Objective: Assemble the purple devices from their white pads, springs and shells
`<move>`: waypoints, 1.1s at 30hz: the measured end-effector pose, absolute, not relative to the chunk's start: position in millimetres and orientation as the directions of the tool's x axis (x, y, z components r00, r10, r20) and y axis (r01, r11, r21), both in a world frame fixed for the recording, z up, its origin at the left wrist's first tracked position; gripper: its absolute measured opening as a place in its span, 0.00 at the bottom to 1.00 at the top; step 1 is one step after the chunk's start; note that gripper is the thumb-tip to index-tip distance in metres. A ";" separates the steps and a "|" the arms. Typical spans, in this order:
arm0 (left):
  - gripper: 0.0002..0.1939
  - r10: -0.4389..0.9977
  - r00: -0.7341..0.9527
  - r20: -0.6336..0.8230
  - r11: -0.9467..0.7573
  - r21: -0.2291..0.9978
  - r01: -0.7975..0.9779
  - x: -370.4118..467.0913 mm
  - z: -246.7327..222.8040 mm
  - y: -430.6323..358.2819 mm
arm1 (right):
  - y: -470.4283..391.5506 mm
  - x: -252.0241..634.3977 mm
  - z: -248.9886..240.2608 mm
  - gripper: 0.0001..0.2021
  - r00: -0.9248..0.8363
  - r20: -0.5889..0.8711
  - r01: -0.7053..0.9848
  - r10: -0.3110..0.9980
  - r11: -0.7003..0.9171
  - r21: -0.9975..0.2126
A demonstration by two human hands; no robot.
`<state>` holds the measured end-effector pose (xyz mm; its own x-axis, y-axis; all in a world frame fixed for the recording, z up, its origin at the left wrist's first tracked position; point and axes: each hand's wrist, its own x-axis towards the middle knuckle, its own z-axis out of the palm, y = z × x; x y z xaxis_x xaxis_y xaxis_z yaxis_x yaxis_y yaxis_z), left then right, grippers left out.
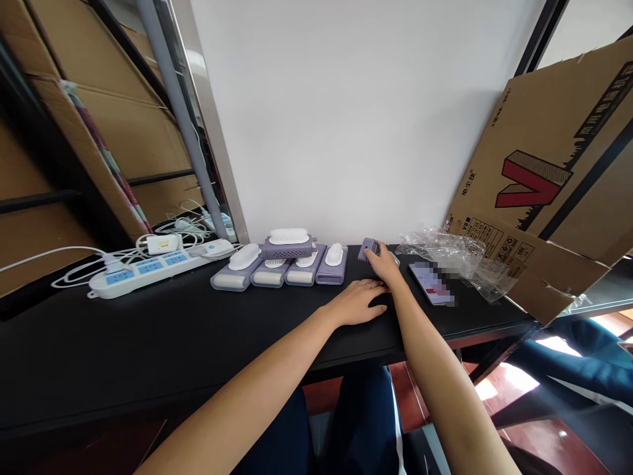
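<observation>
My right hand (384,265) is closed around a small purple box-like piece (366,249) near the back of the black table. Part of a pale edge shows beyond its fingers, and the rest of the piece is hidden. My left hand (358,302) rests on the tabletop just in front, fingers stretched out and thumb apart, with nothing visible in it. To the left stands a row of purple cases with white oval brush-like tops; the nearest purple case (330,276) is at the row's right end. Another purple case (289,249) lies crosswise on top of the row.
A phone (429,282) and crumpled clear plastic wrap (450,247) lie to the right, beside a large cardboard box (539,171). A white power strip (143,274) with tangled cables is at left. A white wall (346,125) backs the black table (198,349). Another person's legs (583,363) show at right.
</observation>
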<state>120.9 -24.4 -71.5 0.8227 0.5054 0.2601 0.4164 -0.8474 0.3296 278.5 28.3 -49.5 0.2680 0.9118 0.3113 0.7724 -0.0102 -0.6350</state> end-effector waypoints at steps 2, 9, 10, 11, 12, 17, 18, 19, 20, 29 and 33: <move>0.26 0.478 0.843 0.248 -0.858 0.335 0.389 121.0 -69.7 -25.1 | 22.5 274.8 -46.0 0.34 0.245 0.269 0.774 0.931 -0.020 -0.633; 0.25 0.462 0.853 0.244 -0.862 0.351 0.367 121.0 -70.4 -25.5 | 6.9 266.3 -36.4 0.34 0.206 0.185 0.873 0.961 -0.095 -0.478; 0.25 0.463 0.853 0.239 -0.860 0.354 0.367 121.1 -70.9 -25.3 | 6.5 266.1 -36.0 0.33 0.190 0.183 0.888 0.965 -0.090 -0.450; 0.25 0.465 0.854 0.233 -0.858 0.357 0.369 121.2 -71.1 -25.2 | 6.4 266.1 -35.9 0.33 0.178 0.178 0.904 0.968 -0.090 -0.418; 0.25 0.468 0.854 0.230 -0.856 0.359 0.372 121.3 -71.2 -25.1 | 6.5 266.3 -36.3 0.33 0.174 0.171 0.918 0.970 -0.097 -0.385; 0.26 0.492 0.843 0.219 -0.843 0.360 0.399 120.8 -70.1 -26.1 | 6.7 267.6 -41.2 0.31 0.221 0.157 0.941 0.963 -0.168 -0.293; 0.26 0.493 0.842 0.218 -0.843 0.359 0.401 121.0 -70.3 -26.6 | 6.4 267.7 -42.0 0.30 0.229 0.160 0.940 0.960 -0.175 -0.292; 0.27 0.492 0.842 0.220 -0.844 0.357 0.400 121.3 -70.6 -27.2 | 6.0 267.6 -42.5 0.30 0.235 0.165 0.940 0.958 -0.181 -0.288; 0.27 0.487 0.843 0.228 -0.849 0.351 0.396 121.7 -70.8 -27.6 | 5.5 267.5 -42.5 0.30 0.241 0.175 0.940 0.955 -0.185 -0.286; 0.17 0.597 0.520 0.611 -0.732 0.151 0.664 76.5 -33.5 -1.8 | 5.4 269.0 -40.0 0.27 0.237 0.226 0.946 0.945 -0.172 -0.274; 0.20 0.672 0.123 0.731 -0.432 0.250 0.867 25.8 -9.7 17.7 | 5.6 269.8 -42.2 0.25 0.229 0.192 0.950 0.954 -0.177 -0.256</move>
<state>25.8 17.7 -9.7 0.1234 0.6716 0.7306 0.8666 -0.4316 0.2504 269.8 5.6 -42.2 0.2293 0.9542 0.1922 0.9505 -0.1769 -0.2556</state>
